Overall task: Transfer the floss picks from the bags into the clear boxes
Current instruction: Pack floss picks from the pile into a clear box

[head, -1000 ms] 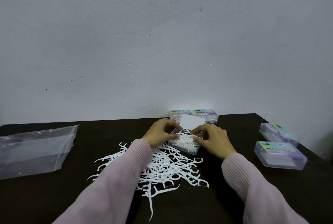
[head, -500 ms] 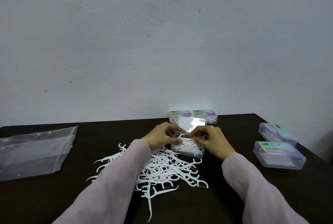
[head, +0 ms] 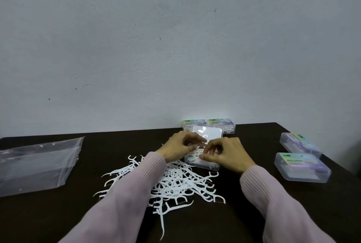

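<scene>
Open clear box (head: 203, 161), lid (head: 208, 133) raised, holds floss picks at table centre; left hand (head: 180, 148) and right hand (head: 224, 153) pinch at its contents, fingers curled narrow; loose floss picks (head: 172, 182) heaped just before it; empty bag (head: 37, 162) far left; closed boxes (head: 301, 167) right

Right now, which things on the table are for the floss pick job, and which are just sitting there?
For the job:
- left hand and right hand, both at the open clear box
- loose floss picks
- plastic bag
- four closed boxes

Just sitting there:
- nothing else on the dark table
</scene>
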Motion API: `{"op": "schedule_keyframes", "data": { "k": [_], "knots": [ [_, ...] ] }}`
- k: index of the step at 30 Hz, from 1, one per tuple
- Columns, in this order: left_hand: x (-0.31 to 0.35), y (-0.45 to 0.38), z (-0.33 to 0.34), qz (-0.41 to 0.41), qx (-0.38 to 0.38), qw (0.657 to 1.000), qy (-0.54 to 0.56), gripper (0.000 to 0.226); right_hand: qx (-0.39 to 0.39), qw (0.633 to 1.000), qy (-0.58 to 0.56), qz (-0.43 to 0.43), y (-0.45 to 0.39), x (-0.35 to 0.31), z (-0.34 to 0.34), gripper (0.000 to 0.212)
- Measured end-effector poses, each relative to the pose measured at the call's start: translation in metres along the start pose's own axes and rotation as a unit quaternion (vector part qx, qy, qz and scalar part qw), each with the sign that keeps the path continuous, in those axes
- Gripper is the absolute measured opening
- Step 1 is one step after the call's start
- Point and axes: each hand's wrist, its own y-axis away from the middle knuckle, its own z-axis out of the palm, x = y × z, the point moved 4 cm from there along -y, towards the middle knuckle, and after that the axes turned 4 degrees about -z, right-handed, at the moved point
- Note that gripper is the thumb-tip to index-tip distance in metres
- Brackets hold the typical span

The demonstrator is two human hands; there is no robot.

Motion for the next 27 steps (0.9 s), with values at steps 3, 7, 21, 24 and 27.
{"op": "schedule_keyframes", "data": {
  "k": [3, 7, 21, 24, 27],
  "knots": [
    [-0.004, 0.0, -0.002, -0.005, -0.005, 1.0, 0.018, 0.029, -0.006, 1.0, -0.029, -0.004, 0.0, -0.002, 0.001, 0.011],
    [-0.007, 0.0, -0.002, -0.016, -0.009, 0.999, 0.042, 0.035, 0.003, 0.998, -0.055, -0.011, -0.002, 0.002, 0.0, 0.007],
    [-0.007, 0.0, 0.002, -0.03, -0.005, 0.992, 0.124, 0.034, 0.041, 0.999, 0.015, -0.011, -0.002, 0.015, -0.006, 0.02],
    [-0.008, 0.002, -0.003, -0.022, 0.029, 0.993, 0.113, 0.028, 0.024, 0.999, 0.044, -0.018, -0.001, 0.016, -0.004, 0.017],
    [-0.008, 0.004, -0.007, -0.018, 0.055, 0.996, 0.062, 0.028, 0.026, 0.997, 0.075, -0.027, -0.001, 0.017, -0.005, 0.012]
  ]
}}
